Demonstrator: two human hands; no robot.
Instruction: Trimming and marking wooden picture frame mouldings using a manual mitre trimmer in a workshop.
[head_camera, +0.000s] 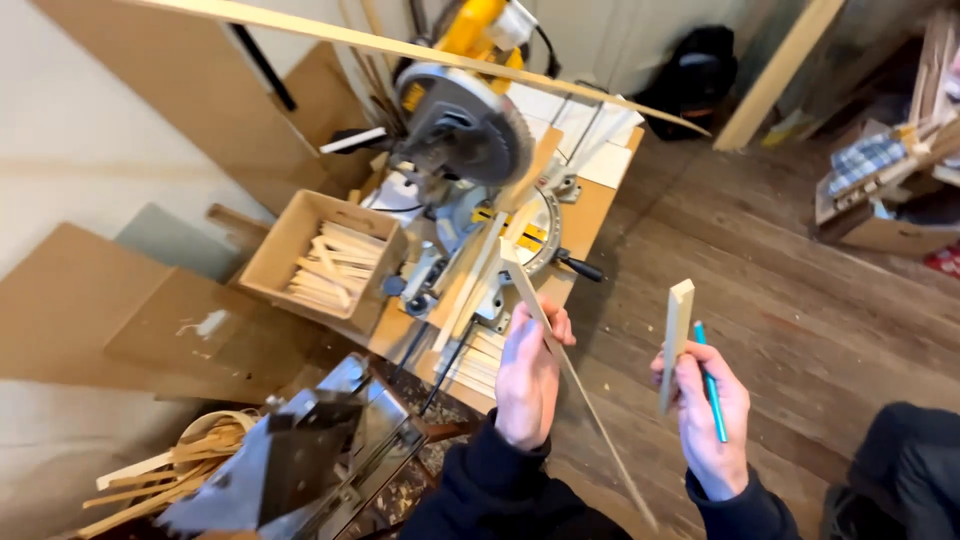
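My left hand grips a long thin wooden strip that runs from the miter saw's base down toward the lower right. My right hand holds a short pale wood piece upright, together with a teal pen. The two hands are apart, in front of a yellow and grey miter saw whose blade guard is raised over the saw table.
A wooden box of cut wood strips sits left of the saw. A bucket with offcuts and a metal tool lie at the lower left. A long strip crosses the top. Plank floor with sawdust lies right; clutter at far right.
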